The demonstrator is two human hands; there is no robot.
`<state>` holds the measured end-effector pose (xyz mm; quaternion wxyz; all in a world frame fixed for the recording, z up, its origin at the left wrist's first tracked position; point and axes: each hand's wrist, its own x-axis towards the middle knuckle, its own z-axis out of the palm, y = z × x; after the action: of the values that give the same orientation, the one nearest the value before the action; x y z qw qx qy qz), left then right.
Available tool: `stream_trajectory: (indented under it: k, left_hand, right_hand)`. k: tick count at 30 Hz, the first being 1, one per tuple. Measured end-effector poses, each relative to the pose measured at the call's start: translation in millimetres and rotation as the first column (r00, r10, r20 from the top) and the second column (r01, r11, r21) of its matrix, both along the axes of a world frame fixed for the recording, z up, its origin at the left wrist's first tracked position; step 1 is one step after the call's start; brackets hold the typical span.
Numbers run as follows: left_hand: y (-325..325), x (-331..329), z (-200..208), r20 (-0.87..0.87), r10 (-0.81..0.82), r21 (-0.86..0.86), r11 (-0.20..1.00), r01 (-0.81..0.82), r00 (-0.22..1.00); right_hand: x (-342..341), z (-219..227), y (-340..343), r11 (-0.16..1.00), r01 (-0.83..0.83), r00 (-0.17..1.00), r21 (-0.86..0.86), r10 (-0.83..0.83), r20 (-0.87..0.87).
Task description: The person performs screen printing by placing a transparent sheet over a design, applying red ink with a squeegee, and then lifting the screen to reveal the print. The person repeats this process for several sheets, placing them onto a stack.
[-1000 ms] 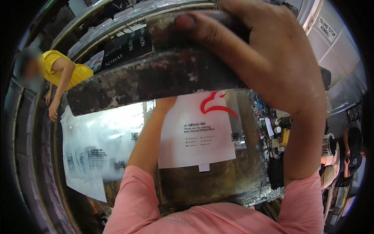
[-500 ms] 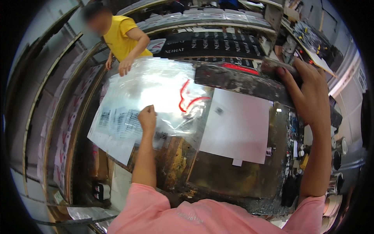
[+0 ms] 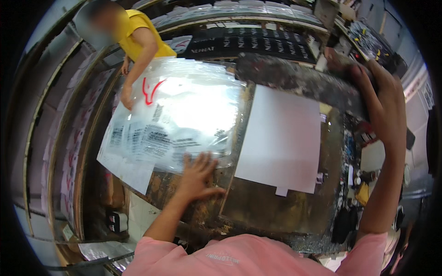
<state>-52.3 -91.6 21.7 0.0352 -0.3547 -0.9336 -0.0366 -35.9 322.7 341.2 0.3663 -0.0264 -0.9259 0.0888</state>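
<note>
Left shelves (image 3: pixel 81 195): tall, with long bars and pale sheets (image 3: pixel 67 184) in them.
Back shelf (image 3: pixel 244 19): long, white sheets (image 3: pixel 244 8) up top, black sheets (image 3: pixel 251 42) lower down.
Top right corner: a messy grey heap (image 3: pixel 363 37).
Right wall (image 3: pixel 418 152): pale, brighter higher up.
Floor (image 3: pixel 142 212): pale, just a bit shows, lower left.
Counter (image 3: pixel 163 186): brown, old and blotchy.

Two bare grips show: one left grip (image 3: pixel 198 177) and one right grip (image 3: pixel 384 99). There are one dark block (image 3: pixel 343 66), one stained dark bar (image 3: pixel 294 80), one plain white sheet (image 3: pixel 282 138), one table (image 3: pixel 276 214), one pink shirt (image 3: pixel 258 257) and one yellow shirt (image 3: pixel 140 34). One pile of clear plastic bags (image 3: pixel 198 110) overlaps too closely for its pieces to be counted.
</note>
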Motion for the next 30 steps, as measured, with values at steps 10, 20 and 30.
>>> stream_trajectory:
  k: [10, 20, 30]
  left_hand:
    - [256.2, 54.5, -2.4, 0.134, -0.356, 0.251, 0.915, 0.316, 0.925]
    - [255.0, 68.3, -6.7, 0.088, -0.364, 0.279, 0.902, 0.328, 0.927]
    - [245.8, 70.6, -25.7, 0.039, -0.408, 0.383, 0.849, 0.364, 0.912]
  right_hand:
    - [28.2, -36.1, 30.5, 0.983, -0.079, 0.994, 0.165, 0.066, 0.081]
    - [35.5, 0.1, 0.2, 0.98, 0.05, 0.96, 0.194, -0.101, 0.263]
    - [26.3, -5.6, 29.2, 0.98, -0.05, 0.989, 0.191, 0.022, 0.147]
